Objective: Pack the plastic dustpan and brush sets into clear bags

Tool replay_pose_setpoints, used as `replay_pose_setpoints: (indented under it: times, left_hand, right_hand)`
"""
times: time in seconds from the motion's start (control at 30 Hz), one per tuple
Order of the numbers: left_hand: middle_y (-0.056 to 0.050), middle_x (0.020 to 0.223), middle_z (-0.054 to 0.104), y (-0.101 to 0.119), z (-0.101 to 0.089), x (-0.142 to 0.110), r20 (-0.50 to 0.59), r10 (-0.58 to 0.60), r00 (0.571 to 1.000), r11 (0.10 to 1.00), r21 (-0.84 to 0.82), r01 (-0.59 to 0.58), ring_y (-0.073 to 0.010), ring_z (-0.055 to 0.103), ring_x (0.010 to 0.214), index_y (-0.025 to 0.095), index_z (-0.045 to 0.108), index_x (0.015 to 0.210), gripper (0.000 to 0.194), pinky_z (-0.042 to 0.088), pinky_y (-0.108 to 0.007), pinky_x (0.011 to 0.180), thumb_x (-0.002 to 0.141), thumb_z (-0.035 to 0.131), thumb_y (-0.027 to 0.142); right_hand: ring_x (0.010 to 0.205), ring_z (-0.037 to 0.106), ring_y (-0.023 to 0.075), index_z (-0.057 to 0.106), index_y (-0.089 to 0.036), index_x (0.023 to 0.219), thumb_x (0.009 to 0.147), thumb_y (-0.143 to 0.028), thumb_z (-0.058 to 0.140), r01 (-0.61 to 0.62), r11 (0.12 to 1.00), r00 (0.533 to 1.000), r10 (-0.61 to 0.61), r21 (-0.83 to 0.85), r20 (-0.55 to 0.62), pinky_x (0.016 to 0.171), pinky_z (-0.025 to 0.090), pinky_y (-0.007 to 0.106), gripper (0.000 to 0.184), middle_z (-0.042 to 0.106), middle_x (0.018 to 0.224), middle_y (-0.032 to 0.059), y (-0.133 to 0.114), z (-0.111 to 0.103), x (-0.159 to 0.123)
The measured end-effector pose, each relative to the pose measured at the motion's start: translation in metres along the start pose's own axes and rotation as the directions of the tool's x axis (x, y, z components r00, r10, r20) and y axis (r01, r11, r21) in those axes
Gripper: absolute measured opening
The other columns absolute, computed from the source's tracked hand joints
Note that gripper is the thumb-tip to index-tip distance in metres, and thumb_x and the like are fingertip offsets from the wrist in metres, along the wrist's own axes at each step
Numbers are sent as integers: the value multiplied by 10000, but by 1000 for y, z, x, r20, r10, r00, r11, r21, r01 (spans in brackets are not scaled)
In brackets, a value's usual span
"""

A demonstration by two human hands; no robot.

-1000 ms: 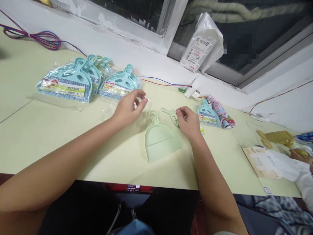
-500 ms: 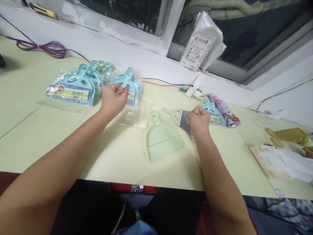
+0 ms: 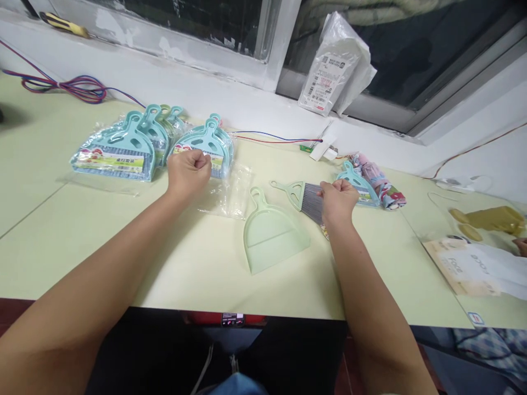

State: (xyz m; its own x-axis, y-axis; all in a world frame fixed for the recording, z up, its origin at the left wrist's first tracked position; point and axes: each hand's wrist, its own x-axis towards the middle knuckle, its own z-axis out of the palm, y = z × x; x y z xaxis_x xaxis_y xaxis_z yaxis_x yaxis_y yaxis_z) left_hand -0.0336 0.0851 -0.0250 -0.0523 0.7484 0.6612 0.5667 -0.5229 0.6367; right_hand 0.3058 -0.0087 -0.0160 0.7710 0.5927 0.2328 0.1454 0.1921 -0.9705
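My left hand (image 3: pixel 189 173) is closed in a fist with nothing visible in it. It is in front of a packaged turquoise dustpan set (image 3: pixel 212 144), beside a clear plastic bag (image 3: pixel 230 197). My right hand (image 3: pixel 340 202) has its fingers curled in, and nothing shows in them. It covers part of a small green brush (image 3: pixel 294 193) with grey bristles; whether it touches them I cannot tell. Between my hands a pale green dustpan (image 3: pixel 274 236) lies flat, handle pointing away from me.
More packaged turquoise dustpan sets (image 3: pixel 119 145) stand at the back left. Another dustpan set (image 3: pixel 356 184) lies by a rolled floral cloth (image 3: pixel 381 184) at the right. Coiled wires (image 3: pixel 82 89) lie far left. A paper packet (image 3: pixel 465 266) lies at the right, near another person's hand (image 3: pixel 522 246).
My right hand's fist has loosened and turned a little, fingers still curled. My left hand stays closed. The whole view has shifted slightly; the dustpan and brush stay put on the table.
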Motion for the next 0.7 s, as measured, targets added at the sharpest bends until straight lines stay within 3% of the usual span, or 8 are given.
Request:
replay_pose_setpoints:
  times: [0.1, 0.17, 0.23, 0.33, 0.43, 0.57, 0.7]
  left_hand:
    - [-30, 840, 725, 2, -2, 2, -23, 4, 1000, 999, -33, -5, -203, 684, 846, 230, 608, 721, 204, 545, -364, 823, 887, 641, 343]
    - [-60, 1142, 765, 3, -2, 3, -7, 34, 999, 999, -32, -34, -248, 695, 1105, 246, 708, 962, 137, 549, -393, 937, 908, 635, 349]
    - [-63, 1262, 744, 3, -3, 4, 9, 54, 999, 999, -4, -54, -265, 664, 1219, 259, 716, 1083, 201, 540, -409, 984, 916, 633, 333]
    - [-54, 1246, 747, 2, -2, 4, 35, 61, 998, 997, 37, -63, -271, 655, 1228, 266, 713, 1080, 186, 523, -426, 1022, 932, 609, 310]
    - [-48, 1203, 749, 0, -2, 2, 50, 59, 997, 996, 58, -62, -270, 657, 1195, 269, 701, 1058, 163, 510, -427, 1036, 940, 592, 298]
    - [-50, 1185, 743, -3, 0, 2, 49, 57, 997, 997, 55, -60, -278, 645, 1193, 274, 685, 1055, 152, 501, -430, 1030, 936, 591, 278]
    - [-57, 1151, 750, -6, 1, 3, 35, 83, 996, 996, 21, -84, -282, 657, 1140, 269, 685, 1039, 148, 500, -435, 988, 917, 607, 241]
  right_hand:
    - [692, 684, 136, 517, -228, 675, 704, -233, 755, -3, 999, 1000, 3, 36, -3, 639, 585, 249, 240, 608, 695, -48, 0, -1, 5]
    - [885, 736, 176, 639, -225, 823, 749, -309, 735, 19, 1000, 999, -19, 12, 31, 715, 616, 292, 148, 739, 951, 9, 3, -2, 8]
    - [1002, 741, 203, 698, -228, 962, 774, -320, 700, 79, 996, 995, -76, -34, 68, 813, 627, 352, 210, 765, 1107, 38, 9, -2, 11]
    - [1078, 743, 238, 710, -212, 1100, 820, -299, 654, 246, 957, 960, -219, -155, 174, 966, 585, 444, 299, 788, 1096, 72, 20, -4, 12]
    - [1076, 742, 266, 719, -207, 1145, 860, -282, 627, 436, 839, 881, -325, -325, 344, 1031, 536, 493, 309, 801, 1067, 84, 26, -7, 10]
    - [1088, 702, 298, 741, -194, 1118, 894, -255, 581, 598, 658, 780, -346, -457, 522, 1068, 489, 507, 282, 800, 1074, 105, 23, -9, 5]
    - [1157, 645, 319, 741, -176, 1142, 924, -247, 527, 662, 560, 726, -318, -497, 610, 1107, 444, 508, 314, 774, 1151, 141, 22, -10, 5]
